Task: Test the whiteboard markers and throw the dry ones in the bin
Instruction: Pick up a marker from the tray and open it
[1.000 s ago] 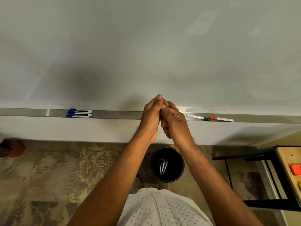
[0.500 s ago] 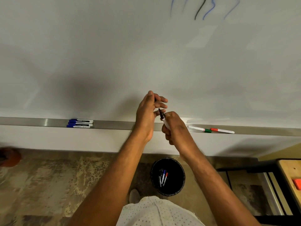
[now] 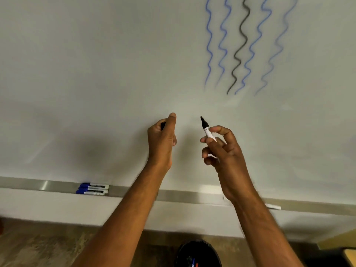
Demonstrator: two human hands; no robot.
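The uncapped white-barrelled marker with a black tip (image 3: 207, 129) is held upright in front of the large white wall-mounted whiteboard (image 3: 96, 74), tip pointing up and apart from the board face as far as can be judged. The right hand (image 3: 224, 151) has its grip closed on the marker barrel, thumb and forefinger pinching it, the other fingers loosely curled. The left hand (image 3: 162, 140) is clenched with the thumb raised; a small dark object, apparently the black marker cap (image 3: 163, 125), shows at the top of the fist, mostly hidden by the fingers. The two hands are apart, at about the same height.

Higher on the board, to the right, stand five wavy vertical test lines (image 3: 244, 45): four blue, one black in the middle; the rightmost blue one is faint.

On the long grey metal tray (image 3: 23, 185) along the board's lower edge lie three blue-capped white markers (image 3: 92, 189), side by side, left of the left forearm. At the right, a white marker end (image 3: 273, 206) protrudes from behind the right forearm; the remainder is hidden.

The round black bin (image 3: 198, 254) sits on the floor below, cut off by the lower frame edge. Inside it, blue and red marker pieces (image 3: 193, 264) are partly visible; their number cannot be made out.
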